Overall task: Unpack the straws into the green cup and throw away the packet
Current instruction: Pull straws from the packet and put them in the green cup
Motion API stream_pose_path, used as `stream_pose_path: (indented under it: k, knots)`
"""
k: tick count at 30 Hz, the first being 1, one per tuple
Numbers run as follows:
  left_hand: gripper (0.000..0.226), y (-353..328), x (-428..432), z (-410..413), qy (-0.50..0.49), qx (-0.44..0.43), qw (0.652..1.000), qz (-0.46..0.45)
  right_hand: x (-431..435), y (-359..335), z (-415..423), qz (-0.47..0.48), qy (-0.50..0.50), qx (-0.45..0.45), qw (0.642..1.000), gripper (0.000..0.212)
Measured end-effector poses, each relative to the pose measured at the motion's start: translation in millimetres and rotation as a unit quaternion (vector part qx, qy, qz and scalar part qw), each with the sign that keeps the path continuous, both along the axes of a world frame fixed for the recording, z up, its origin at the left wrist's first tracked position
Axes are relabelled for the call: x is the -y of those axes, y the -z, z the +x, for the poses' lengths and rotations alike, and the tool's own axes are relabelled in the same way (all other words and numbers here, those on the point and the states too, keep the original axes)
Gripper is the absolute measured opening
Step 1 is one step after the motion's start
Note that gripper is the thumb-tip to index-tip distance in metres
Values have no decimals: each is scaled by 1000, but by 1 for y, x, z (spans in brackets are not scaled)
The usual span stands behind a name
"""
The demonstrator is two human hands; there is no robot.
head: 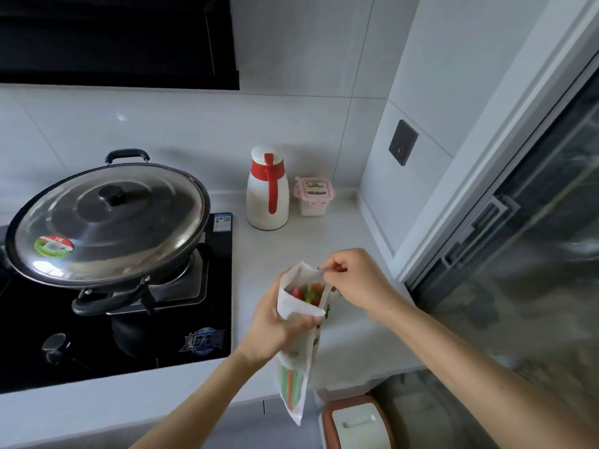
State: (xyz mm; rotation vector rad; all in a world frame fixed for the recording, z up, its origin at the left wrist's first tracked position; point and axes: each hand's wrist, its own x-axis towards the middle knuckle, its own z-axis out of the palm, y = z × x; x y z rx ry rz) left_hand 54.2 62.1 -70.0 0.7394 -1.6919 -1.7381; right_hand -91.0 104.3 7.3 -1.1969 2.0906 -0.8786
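A white paper packet of straws hangs upright over the counter's front edge. My left hand grips it around its upper part. Its top is open, and the red, green and orange ends of several straws show inside. My right hand pinches the torn top rim of the packet at its far right corner. More straws show through the packet's clear window lower down. No green cup is in view.
A lidded steel wok sits on the black gas hob to the left. A white and red thermos jug and a small pink-lidded box stand at the back. A white bin with a brown rim stands on the floor below the packet.
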Motion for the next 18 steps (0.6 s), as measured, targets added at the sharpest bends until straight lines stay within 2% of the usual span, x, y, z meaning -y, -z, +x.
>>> stream_pose_path:
  k: [2,5,9,12,16,18]
  knots:
    - [84,4,-3,-4,34,25,998,-36,-1,-2,3,13,56,110,992,21]
    - [90,6,-13,-7,10,23,997,-79,-4,-8,8,29,106,190,976,20]
    - [75,-5,-19,-4,-40,-19,990,-134,-13,-25,8,26,121,213,969,22]
    - [70,-19,-18,3,-39,-25,980,-192,-25,-40,5,26,81,202,976,25]
    - [81,-40,-9,14,-41,48,946,-317,-39,-47,2,-1,64,194,979,20]
    - [85,-54,-3,14,-41,95,912,-397,-41,-45,-3,-29,85,235,968,25]
